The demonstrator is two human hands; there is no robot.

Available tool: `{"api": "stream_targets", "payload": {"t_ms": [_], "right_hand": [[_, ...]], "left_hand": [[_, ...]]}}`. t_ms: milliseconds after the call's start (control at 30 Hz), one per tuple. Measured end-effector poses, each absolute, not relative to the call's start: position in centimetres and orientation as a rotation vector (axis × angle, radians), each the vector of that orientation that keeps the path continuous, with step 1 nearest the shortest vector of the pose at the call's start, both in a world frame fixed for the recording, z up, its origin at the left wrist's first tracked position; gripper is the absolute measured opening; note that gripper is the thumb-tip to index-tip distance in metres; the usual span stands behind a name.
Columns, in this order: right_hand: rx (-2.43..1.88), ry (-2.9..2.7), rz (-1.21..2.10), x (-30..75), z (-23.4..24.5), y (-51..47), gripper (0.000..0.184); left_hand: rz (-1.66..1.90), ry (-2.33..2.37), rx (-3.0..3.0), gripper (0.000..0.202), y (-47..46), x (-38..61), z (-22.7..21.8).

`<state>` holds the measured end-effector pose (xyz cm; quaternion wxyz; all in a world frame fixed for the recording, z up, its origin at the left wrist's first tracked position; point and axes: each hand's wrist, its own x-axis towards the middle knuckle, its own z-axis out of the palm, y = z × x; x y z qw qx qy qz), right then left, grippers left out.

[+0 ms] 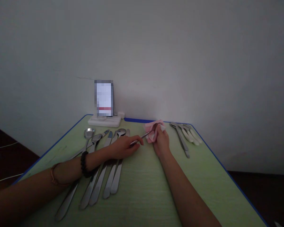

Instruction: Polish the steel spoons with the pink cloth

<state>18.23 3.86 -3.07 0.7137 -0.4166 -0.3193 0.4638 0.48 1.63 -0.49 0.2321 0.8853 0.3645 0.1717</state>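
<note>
Gently handled: a metal utensil (144, 135) with one end in a pink cloth (148, 128)

Nearest, the broad steel handles (116, 179) of several utensils fan across the left side of the green tabletop (142, 205), some under the left forearm, which wears a dark bead bracelet (84, 164). Beyond the handles, the left hand (126, 147) grips the metal utensil by its handle, fingers curled round it and the forefinger reaching along toward the cloth. The right hand (162, 141) pinches the pink-and-white cloth, bunched about the utensil's far end, above the middle of the table toward its back edge. Whether that end is a spoon or a fork cannot be told.

The step looks like wiping. To do it well, the left hand should hold the handle firm and level while the right presses the cloth round both faces, working outward to the tip with even pressure. A loose fold could miss the edges, and a slack left grip might let the utensil twist.

Farther off, a ladle (89, 133) and spoons (121, 131) head the left group; at the right back lie steel cutlery (183, 144) and white-handled utensils (187, 136). Behind the left group, a lit phone-like device (104, 98) stands at a white base (104, 121), before the pale wall (180, 63).
</note>
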Motion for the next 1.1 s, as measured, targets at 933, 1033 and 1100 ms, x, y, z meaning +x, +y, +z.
{"api": "stream_targets", "payload": {"t_ms": [933, 1033, 1100], "right_hand": [[-0.848, -1.079, 1.311, 18.4, -2.6, 3.3, 0.04], [-0.808, -0.865, 1.358, 18.6, -3.0, 4.0, 0.023], [-0.737, -0.682, 1.383, 18.8, -3.1, 4.4, 0.016]], "left_hand": [[0.722, 0.966, 2.129, 0.055, 2.0, 0.7, -0.8], [0.705, 0.961, 2.153, 0.055, 2.0, 0.6, -1.0], [0.695, 0.96, 2.158, 0.054, 2.1, 0.5, -1.2]]}}
